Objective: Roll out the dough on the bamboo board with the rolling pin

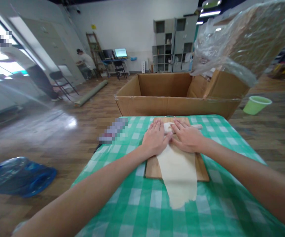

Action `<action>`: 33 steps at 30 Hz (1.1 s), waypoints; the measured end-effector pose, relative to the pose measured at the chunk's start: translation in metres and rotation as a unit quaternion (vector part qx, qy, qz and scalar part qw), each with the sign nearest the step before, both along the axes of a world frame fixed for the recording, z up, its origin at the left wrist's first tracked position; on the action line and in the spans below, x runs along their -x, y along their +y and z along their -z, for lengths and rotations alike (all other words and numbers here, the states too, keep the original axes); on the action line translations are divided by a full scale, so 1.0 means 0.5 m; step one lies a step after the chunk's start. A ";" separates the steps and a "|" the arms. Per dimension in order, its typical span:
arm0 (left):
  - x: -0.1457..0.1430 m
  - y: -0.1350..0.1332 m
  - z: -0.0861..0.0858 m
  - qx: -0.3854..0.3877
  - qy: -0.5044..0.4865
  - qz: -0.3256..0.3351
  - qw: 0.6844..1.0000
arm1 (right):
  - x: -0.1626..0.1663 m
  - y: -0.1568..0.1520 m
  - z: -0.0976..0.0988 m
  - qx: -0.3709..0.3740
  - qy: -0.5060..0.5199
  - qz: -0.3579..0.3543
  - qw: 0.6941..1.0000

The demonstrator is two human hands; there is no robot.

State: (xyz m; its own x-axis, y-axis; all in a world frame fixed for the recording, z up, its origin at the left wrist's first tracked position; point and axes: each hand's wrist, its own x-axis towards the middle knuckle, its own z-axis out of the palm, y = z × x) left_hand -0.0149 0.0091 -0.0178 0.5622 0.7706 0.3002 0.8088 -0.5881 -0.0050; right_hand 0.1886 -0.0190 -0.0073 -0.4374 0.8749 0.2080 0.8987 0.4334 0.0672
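A long pale sheet of dough (179,174) lies along a wooden board (203,169) on a table with a green-and-white checked cloth (137,200); its near end hangs past the board onto the cloth. At the far end a white rolling pin (196,126) lies crosswise, with dough around it. My left hand (154,138) and my right hand (187,135) rest palm down side by side on the pin and the dough, fingers stretched forward.
A large open cardboard box (172,95) stands just beyond the table, with a plastic-wrapped bundle (241,42) at its right. A green bucket (256,104) sits on the floor at right, blue plastic (16,176) at left. A person sits at a far desk (84,62).
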 end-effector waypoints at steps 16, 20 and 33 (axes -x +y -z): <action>-0.015 0.187 -0.011 0.008 0.071 0.043 0.997 | -0.011 0.161 0.012 0.071 0.045 0.003 0.996; -0.012 0.237 0.001 -0.004 0.104 0.084 0.991 | -0.012 0.185 0.010 0.078 0.052 0.008 0.996; -0.030 0.303 0.003 0.034 0.106 0.090 0.990 | -0.012 0.212 0.003 0.036 0.028 0.053 0.998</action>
